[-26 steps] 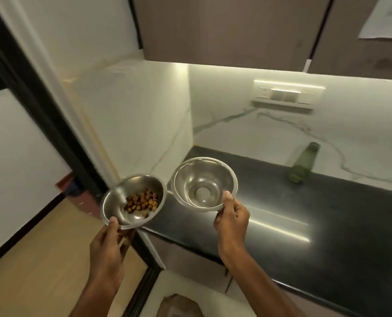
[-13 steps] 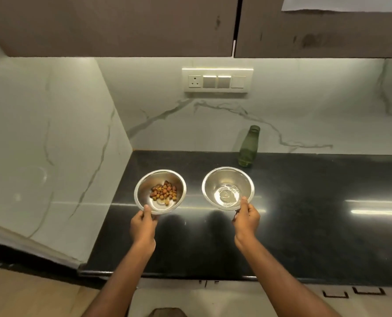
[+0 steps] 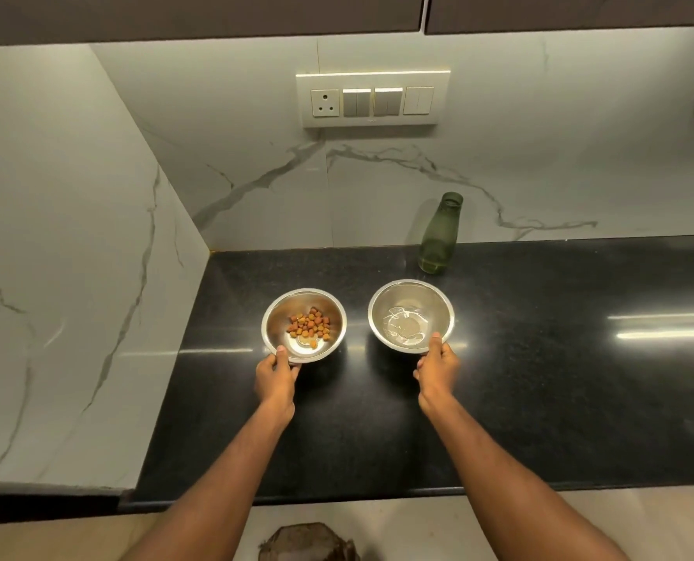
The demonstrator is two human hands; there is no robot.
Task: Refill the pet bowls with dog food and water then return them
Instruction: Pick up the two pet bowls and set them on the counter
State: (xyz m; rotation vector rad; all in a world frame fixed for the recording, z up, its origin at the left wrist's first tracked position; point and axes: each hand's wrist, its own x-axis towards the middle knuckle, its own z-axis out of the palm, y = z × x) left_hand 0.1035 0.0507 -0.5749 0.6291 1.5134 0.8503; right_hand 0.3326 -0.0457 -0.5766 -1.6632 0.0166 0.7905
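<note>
Two steel pet bowls are over the black countertop (image 3: pixel 539 398). The left bowl (image 3: pixel 284 317) holds a small heap of brown kibble (image 3: pixel 309 325); my left hand (image 3: pixel 276 376) grips its near rim, thumb on top. The right bowl (image 3: pixel 381 313) has a little clear water at its bottom; my right hand (image 3: pixel 437 368) pinches its near rim the same way. Both bowls sit level, low on or just above the counter; I cannot tell whether they touch it. A green glass bottle (image 3: pixel 440 234) without a cap stands upright behind the right bowl, against the wall.
A marble side wall (image 3: pixel 74 277) closes the counter on the left. A switch panel with a socket (image 3: pixel 372 98) is on the back wall, under dark upper cabinets (image 3: pixel 195 14). A brown lumpy object (image 3: pixel 308 544) lies on the floor below the counter edge.
The view has swung from the doorway to face the counter squarely. Both hands have carried the bowls forward and down over the counter, spreading them further apart.
</note>
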